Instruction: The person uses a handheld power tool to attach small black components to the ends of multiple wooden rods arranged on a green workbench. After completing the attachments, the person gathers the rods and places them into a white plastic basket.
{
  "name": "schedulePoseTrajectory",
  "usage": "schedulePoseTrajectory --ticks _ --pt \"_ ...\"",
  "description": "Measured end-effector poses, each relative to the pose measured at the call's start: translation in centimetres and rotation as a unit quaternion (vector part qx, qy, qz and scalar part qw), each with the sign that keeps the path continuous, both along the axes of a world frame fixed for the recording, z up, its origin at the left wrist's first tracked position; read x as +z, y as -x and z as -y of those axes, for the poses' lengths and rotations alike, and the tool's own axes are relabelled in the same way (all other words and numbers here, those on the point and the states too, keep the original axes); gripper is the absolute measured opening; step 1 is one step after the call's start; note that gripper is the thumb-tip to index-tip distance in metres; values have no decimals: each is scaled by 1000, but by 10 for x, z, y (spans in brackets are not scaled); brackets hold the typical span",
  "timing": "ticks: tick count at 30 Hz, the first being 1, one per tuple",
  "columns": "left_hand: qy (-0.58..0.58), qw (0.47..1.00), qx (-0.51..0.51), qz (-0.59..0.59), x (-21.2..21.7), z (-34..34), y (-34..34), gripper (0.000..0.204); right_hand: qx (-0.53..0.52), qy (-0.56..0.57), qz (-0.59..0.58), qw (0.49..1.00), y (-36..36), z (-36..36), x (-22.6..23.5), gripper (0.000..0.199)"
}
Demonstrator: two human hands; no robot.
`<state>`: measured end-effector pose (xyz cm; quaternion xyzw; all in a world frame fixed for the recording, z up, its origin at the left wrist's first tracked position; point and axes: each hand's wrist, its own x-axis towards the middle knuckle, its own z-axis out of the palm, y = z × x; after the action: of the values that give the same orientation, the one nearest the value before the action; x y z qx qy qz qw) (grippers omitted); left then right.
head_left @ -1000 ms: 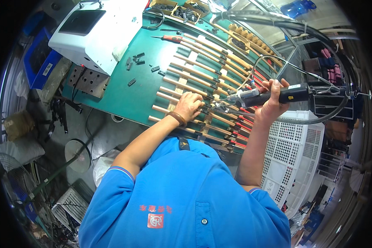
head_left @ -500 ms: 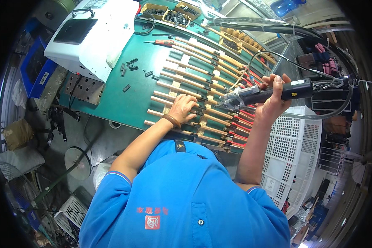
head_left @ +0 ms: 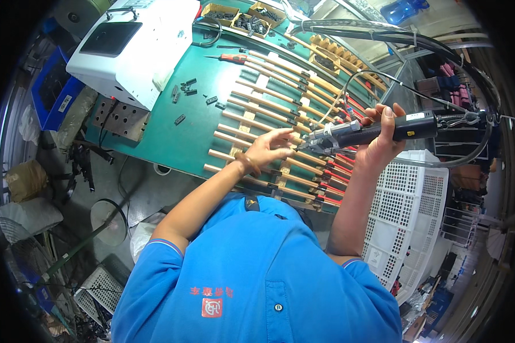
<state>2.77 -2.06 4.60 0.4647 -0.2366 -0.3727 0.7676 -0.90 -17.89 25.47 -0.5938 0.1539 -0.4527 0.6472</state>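
Observation:
My right hand (head_left: 380,143) grips a black electric screwdriver (head_left: 372,131) held almost level, its metal tip pointing left toward my left hand. My left hand (head_left: 269,150) hovers over a row of long wooden rods (head_left: 252,123) with red and black ends, laid side by side on a green work mat (head_left: 194,131). Its fingers are spread, fingertips close to the screwdriver tip; whether they pinch a small part I cannot tell. A cable and hose (head_left: 395,86) run from the tool up and to the right.
A white machine with a dark screen (head_left: 129,48) stands at the mat's far left. Small black parts (head_left: 186,91) lie loose beside it. Cardboard bins of parts (head_left: 240,17) sit at the back. A white perforated crate (head_left: 409,217) stands at my right.
My left hand lifted off the rods and opened its fingers toward the screwdriver tip. The screwdriver in my right hand rose slightly and stays pointed left.

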Motion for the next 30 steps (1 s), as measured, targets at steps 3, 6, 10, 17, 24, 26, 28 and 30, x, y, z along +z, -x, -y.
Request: schedulePoseTrajectory --ticks 3,6,10,17,24,26,28,30 --pt "35 966 -93 -239 2 11 -14 46 9 -9 -3 1000 1 -3 2 37" --pt "-7 969 -117 -219 -1 16 -17 30 13 -15 -8 1000 2 -7 4 37" --pt "-47 969 -81 -230 -6 17 -14 21 16 -25 -7 1000 3 -10 4 37" --pt "-89 933 -11 -350 -9 3 -7 22 0 -10 -6 1000 3 -4 0 38" --pt "-47 936 -70 -343 -2 9 6 21 8 -11 -1 1000 -1 -10 3 37" --pt "-42 950 -13 -310 7 10 9 18 8 -9 1 1000 -2 -11 3 36" --pt "-44 950 -13 -310 2 9 8 17 12 -7 4 1000 -3 -13 3 36" --pt "-58 948 -12 -314 -4 8 6 17 9 -16 -2 1000 -3 -14 5 38"
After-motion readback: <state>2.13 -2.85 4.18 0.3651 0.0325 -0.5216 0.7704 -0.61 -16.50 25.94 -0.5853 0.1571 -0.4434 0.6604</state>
